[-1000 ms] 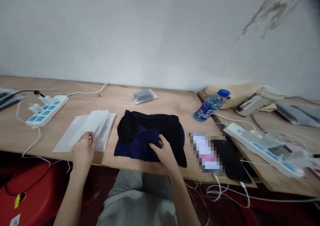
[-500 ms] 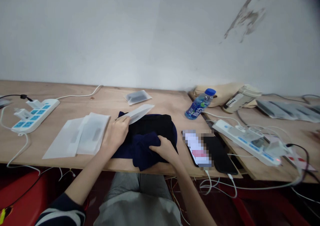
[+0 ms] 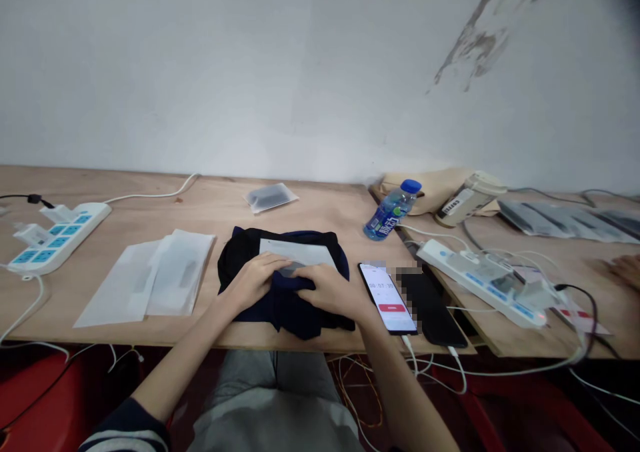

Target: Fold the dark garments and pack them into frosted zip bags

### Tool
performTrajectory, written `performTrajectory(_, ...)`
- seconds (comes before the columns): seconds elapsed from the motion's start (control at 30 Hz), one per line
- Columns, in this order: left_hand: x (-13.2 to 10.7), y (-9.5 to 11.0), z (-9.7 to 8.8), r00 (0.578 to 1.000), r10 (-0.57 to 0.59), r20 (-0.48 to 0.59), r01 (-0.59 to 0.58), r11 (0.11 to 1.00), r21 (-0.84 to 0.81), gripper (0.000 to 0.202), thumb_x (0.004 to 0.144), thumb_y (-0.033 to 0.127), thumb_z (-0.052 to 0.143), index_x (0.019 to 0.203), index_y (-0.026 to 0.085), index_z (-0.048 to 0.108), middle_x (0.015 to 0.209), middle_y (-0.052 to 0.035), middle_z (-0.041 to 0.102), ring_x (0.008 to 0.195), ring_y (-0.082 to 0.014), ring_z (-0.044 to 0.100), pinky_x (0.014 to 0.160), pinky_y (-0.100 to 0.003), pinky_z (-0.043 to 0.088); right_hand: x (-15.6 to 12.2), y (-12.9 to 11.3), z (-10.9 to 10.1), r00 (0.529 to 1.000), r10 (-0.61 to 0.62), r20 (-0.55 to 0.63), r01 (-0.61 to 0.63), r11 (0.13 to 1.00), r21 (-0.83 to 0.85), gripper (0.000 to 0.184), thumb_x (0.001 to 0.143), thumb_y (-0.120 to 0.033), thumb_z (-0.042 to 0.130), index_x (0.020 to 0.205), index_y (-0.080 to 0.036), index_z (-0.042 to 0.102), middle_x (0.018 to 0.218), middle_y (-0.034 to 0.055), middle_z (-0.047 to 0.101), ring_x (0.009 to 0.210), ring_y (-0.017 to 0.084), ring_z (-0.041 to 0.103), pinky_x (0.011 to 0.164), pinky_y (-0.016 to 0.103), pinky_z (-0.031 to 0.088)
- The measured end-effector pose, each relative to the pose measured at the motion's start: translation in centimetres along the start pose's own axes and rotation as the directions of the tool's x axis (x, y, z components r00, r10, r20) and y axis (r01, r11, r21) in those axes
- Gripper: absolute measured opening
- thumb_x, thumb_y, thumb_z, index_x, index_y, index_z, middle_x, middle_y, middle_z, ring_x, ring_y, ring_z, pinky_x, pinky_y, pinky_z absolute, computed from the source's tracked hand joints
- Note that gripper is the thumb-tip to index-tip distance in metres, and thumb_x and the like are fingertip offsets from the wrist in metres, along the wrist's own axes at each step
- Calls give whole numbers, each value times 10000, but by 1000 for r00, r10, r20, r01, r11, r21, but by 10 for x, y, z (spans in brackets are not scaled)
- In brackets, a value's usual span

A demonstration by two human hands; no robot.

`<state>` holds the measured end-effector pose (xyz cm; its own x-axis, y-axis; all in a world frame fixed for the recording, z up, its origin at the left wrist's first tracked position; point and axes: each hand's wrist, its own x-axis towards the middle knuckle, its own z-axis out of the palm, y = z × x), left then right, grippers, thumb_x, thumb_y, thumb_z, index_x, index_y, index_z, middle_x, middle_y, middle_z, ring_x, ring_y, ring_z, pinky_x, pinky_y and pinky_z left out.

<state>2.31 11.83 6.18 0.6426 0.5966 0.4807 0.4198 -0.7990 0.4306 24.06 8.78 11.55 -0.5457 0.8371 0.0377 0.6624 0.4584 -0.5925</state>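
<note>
Dark navy and black cloth (image 3: 327,315) lies folded on the table in front of me. On top of it rests a frosted plastic bag (image 3: 313,253), its near part covered by my hands and a navy fold (image 3: 285,283). My left hand (image 3: 257,279) lies over the bag's near left part, fingers stretched out and pointing right. Its thumb is hidden, beside the navy fold. My right hand (image 3: 327,291) is closed on that navy fold, with thumb and fingers around its edge.
Left of the cloth lie several frosted bags (image 3: 180,272) and a power strip (image 3: 65,239). Behind is a small filled bag (image 3: 271,197). To the right are a bottle (image 3: 393,211), a phone (image 3: 387,299), a black phone (image 3: 435,312), a cup (image 3: 467,200) and another power strip (image 3: 483,282). Another person's hand (image 3: 627,269) shows at the right edge.
My left hand has moved right and laid the frosted bag down on the dark cloth; before, it held the bag raised. My right hand keeps its hold on the navy fold.
</note>
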Motion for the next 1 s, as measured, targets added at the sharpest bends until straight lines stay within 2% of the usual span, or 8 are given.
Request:
performTrajectory(0.13, -10, 1, 10, 999, -20, -33, 19, 999, -48, 670, 741, -81, 399, 1315, 233, 546, 1281, -67, 634, 1180, -182, 590, 1010, -424, 500, 8, 8, 43, 989, 19, -144, -26, 998, -50, 425, 797, -69, 495, 1194, -151, 625, 1200, 112, 677, 1087, 217, 621, 933, 324, 451)
performTrajectory(0.2, -14, 5, 15, 997, -36, -62, 32, 998, -62, 577, 817, -39, 403, 1304, 230, 557, 1273, -69, 638, 1166, -175, 597, 1014, -416, 500, 11, 9, 59, 976, 115, -184, -137, 984, -114, 367, 837, -83, 464, 1165, -130, 621, 1172, 136, 678, 1073, 225, 625, 913, 324, 458)
performTrajectory(0.33, -18, 20, 19, 985, -98, -140, 91, 994, -58, 435, 897, 59, 420, 1267, 216, 585, 1203, -73, 664, 1123, -185, 609, 980, -399, 523, 17, 8, 78, 902, 351, -251, -414, 868, -275, 260, 902, -137, 417, 1026, -98, 642, 1020, 167, 696, 940, 257, 659, 794, 327, 474)
performTrajectory(0.4, -20, 26, 20, 976, -128, -177, 125, 992, -25, 389, 912, 106, 444, 1258, 210, 585, 1181, -82, 665, 1113, -201, 609, 975, -414, 524, 19, 8, 80, 896, 361, -258, -431, 847, -311, 256, 920, -155, 400, 997, -106, 640, 988, 158, 697, 901, 253, 662, 759, 320, 467)
performTrajectory(0.53, -25, 24, 23, 968, -167, -187, 182, 981, 65, 349, 924, 108, 426, 1226, 210, 568, 1156, -80, 645, 1092, -205, 607, 966, -414, 520, 17, 13, 74, 946, 233, -225, -300, 891, -340, 240, 924, -157, 402, 1020, -127, 620, 990, 137, 697, 913, 238, 652, 769, 308, 449)
performTrajectory(0.63, -28, 18, 26, 962, -208, -175, 227, 969, 94, 281, 919, 69, 386, 1074, 205, 576, 1064, -67, 623, 999, -183, 616, 897, -356, 529, 13, 17, 70, 961, 190, -199, -251, 903, -350, 229, 937, -176, 401, 1013, -141, 614, 968, 125, 701, 892, 230, 652, 745, 301, 438)
performTrajectory(0.8, -27, 15, 33, 953, -258, -160, 280, 951, 130, 164, 878, 64, 414, 830, 209, 473, 804, -17, 535, 732, -157, 559, 679, -280, 484, 11, 19, 76, 928, 268, -258, -345, 878, -331, 226, 953, -226, 416, 980, -163, 632, 927, 112, 714, 838, 225, 660, 678, 285, 412)
performTrajectory(1.0, -27, 17, 31, 925, -310, -217, 344, 928, 140, 165, 878, 91, 423, 959, 205, 510, 825, -14, 546, 764, -157, 578, 708, -276, 478, 12, 18, 84, 875, 311, -371, -417, 873, -254, 246, 958, -230, 405, 956, -168, 643, 903, 104, 723, 786, 213, 666, 665, 276, 399)
